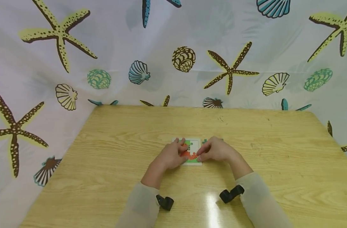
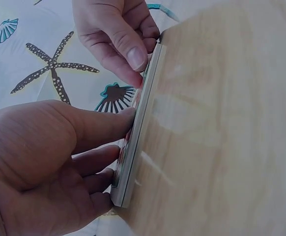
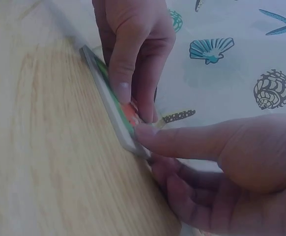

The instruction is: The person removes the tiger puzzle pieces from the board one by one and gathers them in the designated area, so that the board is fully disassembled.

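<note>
A small jigsaw puzzle (image 1: 192, 164) with a white border lies on the table, showing green and orange pieces and a bare white area at its upper right. My left hand (image 1: 171, 154) rests over its left side, thumb and index fingertip pressing on the orange part, other fingertips at the upper left border. At the lower right corner, the thumb and index finger of my right hand (image 1: 217, 150) pinch an orange and green puzzle piece (image 1: 194, 156). Its other fingers fold by the border in the right wrist view. Fingers hide parts of the picture.
Loose green puzzle pieces (image 1: 204, 141) lie just behind my right hand, partly covered by it. The wooden table (image 1: 119, 136) stretches out on all sides. A white cloth (image 1: 162, 34) with starfish and shells hangs behind it and at both sides.
</note>
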Tool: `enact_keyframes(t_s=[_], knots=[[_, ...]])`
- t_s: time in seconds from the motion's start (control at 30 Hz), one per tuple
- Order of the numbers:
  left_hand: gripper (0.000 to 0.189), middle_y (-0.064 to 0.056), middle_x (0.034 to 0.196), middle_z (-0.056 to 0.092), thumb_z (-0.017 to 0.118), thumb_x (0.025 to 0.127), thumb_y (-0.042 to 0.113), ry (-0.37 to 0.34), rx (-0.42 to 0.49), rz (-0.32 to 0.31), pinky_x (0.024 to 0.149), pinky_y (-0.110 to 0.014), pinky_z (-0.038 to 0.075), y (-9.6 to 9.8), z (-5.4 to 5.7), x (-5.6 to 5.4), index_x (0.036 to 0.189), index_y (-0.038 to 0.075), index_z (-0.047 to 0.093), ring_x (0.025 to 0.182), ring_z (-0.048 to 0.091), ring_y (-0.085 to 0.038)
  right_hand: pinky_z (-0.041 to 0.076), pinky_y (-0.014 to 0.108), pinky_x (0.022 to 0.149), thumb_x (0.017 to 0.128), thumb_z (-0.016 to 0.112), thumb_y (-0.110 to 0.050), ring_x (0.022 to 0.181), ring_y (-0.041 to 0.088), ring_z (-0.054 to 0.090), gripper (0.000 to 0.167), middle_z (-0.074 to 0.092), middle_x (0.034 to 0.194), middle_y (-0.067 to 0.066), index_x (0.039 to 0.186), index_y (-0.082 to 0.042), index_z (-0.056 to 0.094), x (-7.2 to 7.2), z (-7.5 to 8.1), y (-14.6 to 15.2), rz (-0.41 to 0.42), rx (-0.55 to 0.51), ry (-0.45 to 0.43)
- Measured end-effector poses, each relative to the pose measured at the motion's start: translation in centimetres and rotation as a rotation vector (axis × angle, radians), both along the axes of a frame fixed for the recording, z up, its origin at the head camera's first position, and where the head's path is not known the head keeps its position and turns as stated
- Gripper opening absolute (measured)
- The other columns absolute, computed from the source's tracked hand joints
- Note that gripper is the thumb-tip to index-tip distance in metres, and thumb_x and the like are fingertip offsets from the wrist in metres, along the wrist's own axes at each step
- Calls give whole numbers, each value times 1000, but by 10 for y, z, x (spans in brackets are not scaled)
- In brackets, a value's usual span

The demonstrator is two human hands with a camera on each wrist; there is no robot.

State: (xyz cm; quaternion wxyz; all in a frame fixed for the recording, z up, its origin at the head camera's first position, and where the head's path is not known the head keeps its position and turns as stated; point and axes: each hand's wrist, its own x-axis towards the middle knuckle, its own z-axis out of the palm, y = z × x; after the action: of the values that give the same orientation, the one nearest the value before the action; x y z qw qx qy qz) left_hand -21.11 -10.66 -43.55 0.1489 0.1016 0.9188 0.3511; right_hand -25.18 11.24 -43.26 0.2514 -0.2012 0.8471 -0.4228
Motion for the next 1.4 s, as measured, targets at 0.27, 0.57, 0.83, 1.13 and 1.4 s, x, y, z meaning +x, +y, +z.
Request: enact_keyframes(t_s=[0.27,0.57,0.83,1.13,1.4], knots=[[48,-11,164,36,73,98,13,17,22,-9,123,-55,25,0,-3,3,143,1,60,157,18,-37,50,29,72,88,82,-5,76,14,58,9,67,82,1,95,-3,77,2,-3,0,74,28,74],[48,-12,164,37,73,98,13,34,-12,-10,122,-57,26,0,2,1,144,2,60,156,20,-39,50,28,71,87,82,-2,76,14,58,11,66,82,2,93,-2,73,0,3,-4,66,11,55],[48,-11,164,37,73,98,12,31,12,-9,123,-54,25,-1,1,-1,143,1,60,157,19,-37,50,29,73,88,83,-5,76,14,60,14,68,83,2,91,-4,69,-1,4,-5,48,5,62],[49,-9,163,39,75,97,15,33,21,-2,123,-53,24,-4,0,-3,142,3,61,157,21,-35,54,30,72,92,77,-2,76,15,63,11,69,84,5,98,1,69,-2,2,-4,61,-101,-18],[50,-5,161,43,78,95,17,17,63,51,125,-52,22,-5,-2,-4,141,6,63,157,23,-31,61,37,77,102,62,1,82,22,72,14,69,99,15,113,9,64,-4,0,2,34,-227,-187]])
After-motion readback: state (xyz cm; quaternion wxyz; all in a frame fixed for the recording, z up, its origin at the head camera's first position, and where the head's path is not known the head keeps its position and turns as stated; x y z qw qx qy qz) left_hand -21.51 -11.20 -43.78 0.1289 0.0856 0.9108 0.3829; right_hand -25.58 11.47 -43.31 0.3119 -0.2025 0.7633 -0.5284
